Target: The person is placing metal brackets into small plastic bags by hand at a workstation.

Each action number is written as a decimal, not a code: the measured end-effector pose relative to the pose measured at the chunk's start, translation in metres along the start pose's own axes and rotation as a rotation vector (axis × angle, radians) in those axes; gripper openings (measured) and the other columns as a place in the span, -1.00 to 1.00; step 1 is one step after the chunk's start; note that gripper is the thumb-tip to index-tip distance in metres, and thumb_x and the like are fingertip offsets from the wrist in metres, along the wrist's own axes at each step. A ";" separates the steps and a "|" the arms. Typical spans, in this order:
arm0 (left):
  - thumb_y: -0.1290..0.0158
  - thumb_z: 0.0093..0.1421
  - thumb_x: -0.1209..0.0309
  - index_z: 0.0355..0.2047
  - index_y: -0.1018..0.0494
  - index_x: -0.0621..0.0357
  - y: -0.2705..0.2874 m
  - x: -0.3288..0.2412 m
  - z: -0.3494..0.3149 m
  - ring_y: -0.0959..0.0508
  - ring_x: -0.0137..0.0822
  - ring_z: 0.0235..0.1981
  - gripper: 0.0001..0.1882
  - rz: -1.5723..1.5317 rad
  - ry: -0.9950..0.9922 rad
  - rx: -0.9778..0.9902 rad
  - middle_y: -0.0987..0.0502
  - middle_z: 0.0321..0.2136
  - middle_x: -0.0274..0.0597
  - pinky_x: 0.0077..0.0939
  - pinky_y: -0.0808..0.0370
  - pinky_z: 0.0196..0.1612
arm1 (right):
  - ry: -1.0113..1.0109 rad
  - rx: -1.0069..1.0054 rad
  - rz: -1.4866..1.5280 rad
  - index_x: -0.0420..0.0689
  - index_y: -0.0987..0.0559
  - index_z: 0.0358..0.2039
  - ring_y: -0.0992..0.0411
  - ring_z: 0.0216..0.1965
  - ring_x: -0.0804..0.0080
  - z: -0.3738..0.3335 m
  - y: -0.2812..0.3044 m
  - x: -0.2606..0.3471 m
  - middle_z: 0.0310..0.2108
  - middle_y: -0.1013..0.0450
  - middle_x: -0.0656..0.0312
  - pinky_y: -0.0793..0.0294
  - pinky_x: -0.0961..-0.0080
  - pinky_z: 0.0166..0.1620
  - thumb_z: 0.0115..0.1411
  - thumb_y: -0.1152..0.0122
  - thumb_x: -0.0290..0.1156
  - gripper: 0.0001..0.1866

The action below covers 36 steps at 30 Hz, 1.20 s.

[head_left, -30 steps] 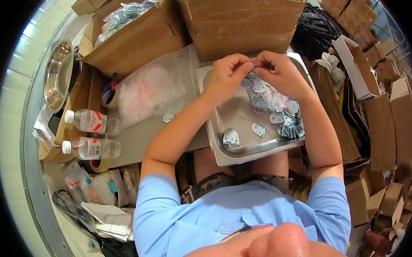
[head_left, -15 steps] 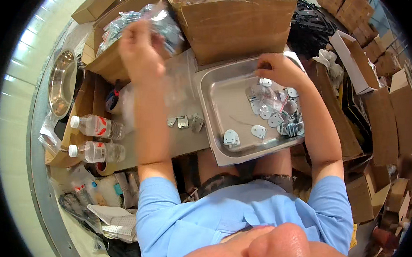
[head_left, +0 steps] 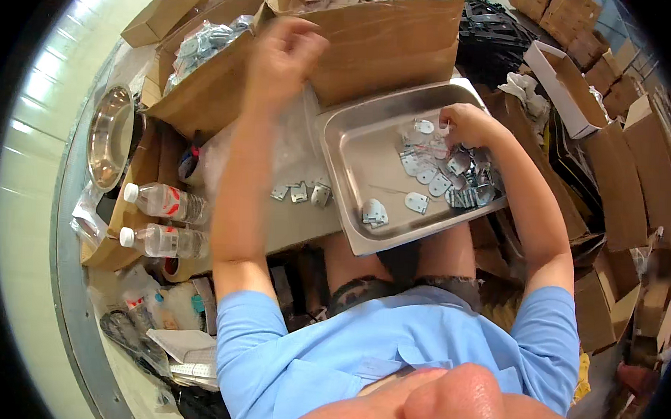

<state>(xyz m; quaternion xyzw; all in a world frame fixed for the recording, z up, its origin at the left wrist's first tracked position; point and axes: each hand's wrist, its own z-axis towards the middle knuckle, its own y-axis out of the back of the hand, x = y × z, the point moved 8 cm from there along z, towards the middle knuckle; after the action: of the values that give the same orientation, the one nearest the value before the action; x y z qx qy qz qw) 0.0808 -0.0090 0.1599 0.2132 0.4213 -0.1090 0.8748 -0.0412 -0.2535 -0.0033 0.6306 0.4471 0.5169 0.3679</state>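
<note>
Left hand [head_left: 284, 61] swung rightward, fingers half-curled, empty; right hand's [head_left: 471, 126], over one tray [head_left: 364, 162], unclear.

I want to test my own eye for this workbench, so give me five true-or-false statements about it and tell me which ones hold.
1. The right hand is at the right side of the metal tray. True.

2. The left hand is down inside the tray. False: the left hand is outside it, in front of the cardboard boxes.

3. A few metal plates lie outside the tray, on its left. True.

4. The round shiny bowl sits inside the tray. False: the round shiny bowl is at the far left, beyond the bottles.

5. Both bottles have white caps. True.
</note>
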 end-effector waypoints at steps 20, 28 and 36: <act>-0.09 0.04 0.49 -0.31 -0.50 0.24 -0.115 0.019 -0.093 -0.52 -0.07 -0.33 -0.82 0.173 -0.213 0.239 -0.52 -0.38 -0.06 -0.33 -0.45 -0.24 | 0.135 -0.369 1.197 -0.25 -0.39 -0.17 -0.43 -0.39 0.56 -0.036 0.025 0.066 -0.46 -0.48 0.18 -0.39 0.63 -0.30 0.21 -0.02 -0.46 -0.80; -0.13 0.06 0.39 -0.45 -0.51 0.25 -0.112 0.028 -0.093 -0.52 -0.11 -0.53 -0.85 0.142 -0.093 0.287 -0.52 -0.55 -0.07 -0.39 -0.43 -0.43 | 0.166 -0.545 1.198 -0.23 -0.45 -0.33 -0.39 -0.41 0.64 -0.041 0.030 0.058 -0.48 -0.43 0.31 -0.36 0.70 -0.30 0.21 -0.07 -0.44 -0.88; -0.17 0.05 0.38 -0.56 -0.48 0.26 -0.110 0.027 -0.096 -0.43 -0.43 -0.66 -0.81 -0.029 0.073 0.339 -0.50 -0.68 -0.19 -0.49 -0.33 -0.57 | 0.186 -0.557 1.142 -0.24 -0.45 -0.35 -0.37 -0.41 0.67 -0.044 0.031 0.063 -0.47 -0.41 0.34 -0.37 0.71 -0.30 0.20 -0.11 -0.47 -0.90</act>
<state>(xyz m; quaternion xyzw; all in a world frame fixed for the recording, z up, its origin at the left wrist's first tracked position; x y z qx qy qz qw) -0.0093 -0.0618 0.0544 0.3554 0.4313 -0.1831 0.8088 -0.0742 -0.2043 0.0538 0.6027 -0.0801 0.7807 0.1443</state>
